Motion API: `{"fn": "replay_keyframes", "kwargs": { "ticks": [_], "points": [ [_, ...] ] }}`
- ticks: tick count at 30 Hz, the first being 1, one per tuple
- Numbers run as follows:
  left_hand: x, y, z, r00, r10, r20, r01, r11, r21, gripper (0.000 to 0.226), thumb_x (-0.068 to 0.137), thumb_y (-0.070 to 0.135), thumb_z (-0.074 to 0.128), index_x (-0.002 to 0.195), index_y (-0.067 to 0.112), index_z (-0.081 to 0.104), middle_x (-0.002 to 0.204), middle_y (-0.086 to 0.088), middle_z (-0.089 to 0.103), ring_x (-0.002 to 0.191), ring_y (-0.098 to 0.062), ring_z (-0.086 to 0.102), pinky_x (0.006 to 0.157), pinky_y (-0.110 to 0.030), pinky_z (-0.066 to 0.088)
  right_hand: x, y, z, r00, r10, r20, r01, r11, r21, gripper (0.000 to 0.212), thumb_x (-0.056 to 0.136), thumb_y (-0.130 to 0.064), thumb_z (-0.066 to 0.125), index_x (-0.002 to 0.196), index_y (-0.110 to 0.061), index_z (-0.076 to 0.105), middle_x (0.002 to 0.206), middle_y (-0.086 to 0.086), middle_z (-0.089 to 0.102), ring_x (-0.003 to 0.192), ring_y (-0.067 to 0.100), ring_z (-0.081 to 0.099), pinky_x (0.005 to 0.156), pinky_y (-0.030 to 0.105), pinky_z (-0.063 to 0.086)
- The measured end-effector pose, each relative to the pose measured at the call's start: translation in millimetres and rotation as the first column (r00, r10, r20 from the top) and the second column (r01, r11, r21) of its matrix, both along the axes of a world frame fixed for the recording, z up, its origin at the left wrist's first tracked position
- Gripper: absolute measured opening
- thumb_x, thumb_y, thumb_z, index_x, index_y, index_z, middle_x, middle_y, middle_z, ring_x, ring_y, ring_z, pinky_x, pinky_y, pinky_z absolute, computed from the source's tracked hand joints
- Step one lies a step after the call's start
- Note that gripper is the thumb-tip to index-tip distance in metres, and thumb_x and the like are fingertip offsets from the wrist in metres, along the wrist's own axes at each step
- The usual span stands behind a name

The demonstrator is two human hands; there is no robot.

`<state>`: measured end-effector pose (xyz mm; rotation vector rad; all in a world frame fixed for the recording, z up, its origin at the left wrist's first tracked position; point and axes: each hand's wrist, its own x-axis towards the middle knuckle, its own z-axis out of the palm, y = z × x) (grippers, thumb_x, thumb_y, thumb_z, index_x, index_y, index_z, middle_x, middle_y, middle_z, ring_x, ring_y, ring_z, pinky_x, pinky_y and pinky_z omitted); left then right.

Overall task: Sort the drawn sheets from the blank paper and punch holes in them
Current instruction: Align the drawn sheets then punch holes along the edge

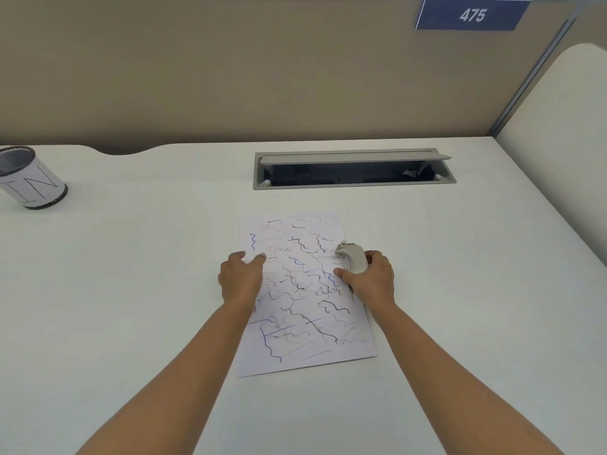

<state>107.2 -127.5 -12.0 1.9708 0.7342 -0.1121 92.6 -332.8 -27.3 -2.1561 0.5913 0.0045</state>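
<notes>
Fingers point(345, 273) of my right hand point(374, 279) clamp the grey handheld hole punch point(353, 259) at the long right edge of the scribbled white sheet point(305, 300), left hand point(241, 277) spread flat pinning its opposite edge to the bench point(131, 274).

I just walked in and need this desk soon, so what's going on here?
A person is punching holes in a drawn sheet lying on the white desk. The left hand presses flat on the sheet's left edge. The right hand grips a small grey hole punch set at the sheet's right edge. A labelled cup stands at the far left.
</notes>
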Motion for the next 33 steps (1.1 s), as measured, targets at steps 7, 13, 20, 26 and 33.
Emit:
{"fn": "replay_keyframes", "kwargs": {
  "ticks": [7, 13, 20, 26, 33],
  "points": [
    [6.6, 9.4, 7.1, 0.989, 0.084, -0.121, -0.103, 0.981, -0.163, 0.066, 0.088, 0.036, 0.056, 0.140, 0.006, 0.030, 0.146, -0.011, 0.034, 0.134, -0.031, 0.031, 0.104, -0.044, 0.031, 0.2, 0.2, 0.0, 1.000, 0.004, -0.014, -0.004, 1.000, -0.004, 0.065, 0.068, -0.033, 0.080, 0.120, -0.009, 0.049, 0.123, 0.008, 0.050, 0.118, 0.025, 0.045, 0.095, 0.037, 0.042],
    [8.4, 12.7, 13.4, 0.981, 0.114, -0.160, -0.156, 0.946, -0.283, 0.060, 0.088, 0.034, 0.056, 0.135, 0.002, 0.035, 0.118, -0.013, 0.053, 0.115, -0.033, 0.045, 0.090, -0.038, 0.035, 0.9, 0.1, -1.1, 0.999, 0.018, -0.038, -0.018, 1.000, -0.012, 0.065, 0.069, -0.034, 0.079, 0.121, -0.009, 0.048, 0.123, 0.009, 0.048, 0.118, 0.026, 0.044, 0.095, 0.037, 0.041],
    [12.0, 22.6, 20.8, 0.975, 0.159, -0.158, -0.209, 0.900, -0.383, 0.058, 0.089, 0.033, 0.055, 0.136, 0.007, 0.034, 0.119, -0.010, 0.047, 0.104, -0.029, 0.051, 0.080, -0.035, 0.033, 2.3, -0.2, -1.7, 0.998, 0.024, -0.054, -0.024, 1.000, -0.001, 0.065, 0.069, -0.034, 0.079, 0.121, -0.010, 0.048, 0.123, 0.008, 0.047, 0.119, 0.025, 0.044, 0.094, 0.038, 0.042],
    [12.6, 27.7, 22.3, 0.980, 0.090, -0.178, -0.155, 0.904, -0.398, 0.026, 0.088, 0.032, 0.055, 0.103, 0.011, 0.051, 0.097, -0.007, 0.047, 0.089, -0.024, 0.044, 0.068, -0.030, 0.032, 3.3, -1.2, -2.6, 0.998, 0.028, -0.063, -0.028, 1.000, -0.003, 0.067, 0.069, -0.035, 0.079, 0.122, -0.010, 0.047, 0.124, 0.008, 0.047, 0.119, 0.025, 0.044, 0.096, 0.038, 0.042],
    [9.2, 29.0, 25.7, 0.974, 0.077, -0.214, -0.165, 0.887, -0.432, 0.024, 0.091, 0.027, 0.053, 0.073, 0.012, 0.048, 0.068, -0.003, 0.049, 0.057, -0.015, 0.043, 0.051, -0.026, 0.027, 4.9, -0.6, -3.7, 0.997, 0.028, -0.067, -0.029, 1.000, -0.004, 0.068, 0.069, -0.035, 0.079, 0.123, -0.010, 0.047, 0.125, 0.008, 0.046, 0.120, 0.024, 0.044, 0.095, 0.037, 0.041]
  ]
}}
